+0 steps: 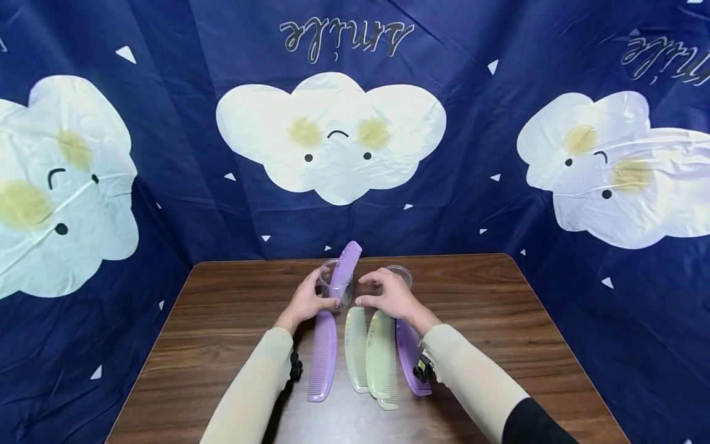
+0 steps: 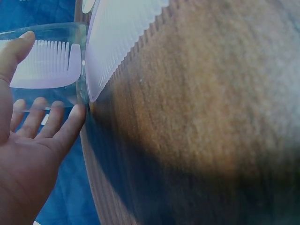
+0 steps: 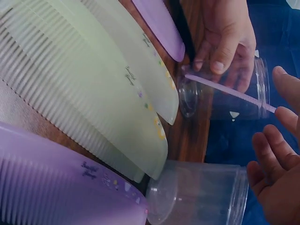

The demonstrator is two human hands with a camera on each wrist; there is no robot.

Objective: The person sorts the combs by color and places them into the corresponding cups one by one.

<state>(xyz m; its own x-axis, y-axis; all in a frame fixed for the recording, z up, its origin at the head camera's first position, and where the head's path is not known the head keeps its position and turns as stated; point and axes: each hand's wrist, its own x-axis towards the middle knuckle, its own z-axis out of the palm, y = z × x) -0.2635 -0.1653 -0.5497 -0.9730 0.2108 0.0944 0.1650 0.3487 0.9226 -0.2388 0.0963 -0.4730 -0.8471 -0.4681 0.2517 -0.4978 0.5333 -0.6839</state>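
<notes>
We see a dark blue backdrop (image 1: 183, 154) printed with white clouds hanging behind and beside a brown wooden table (image 1: 222, 320). On the table, in front of the arms, four combs lie side by side with their long sides running away from the person: a purple comb (image 1: 323, 357) at the left, two pale green combs (image 1: 374, 357) in the middle with one partly overlapping the other, and a second purple comb (image 1: 409, 357) at the right, partly under the right forearm.

Beyond them stand two clear plastic cups. The left cup (image 1: 335, 283) holds a third purple comb (image 1: 346, 265), which stands tilted inside it with its top end poking above the rim. The other cup (image 1: 400, 275) stands just beside it to the right, mostly hidden behind the right hand in the head view.

The left hand (image 1: 307, 300) grips the left cup, thumb on one side and fingers curled round the wall, as the wrist views show. The right hand (image 1: 388, 295) hovers with its fingers loosely spread and relaxed, close to the standing comb and between the two cups; we cannot tell whether a fingertip touches the comb. The two hands are near each other but not joined.
</notes>
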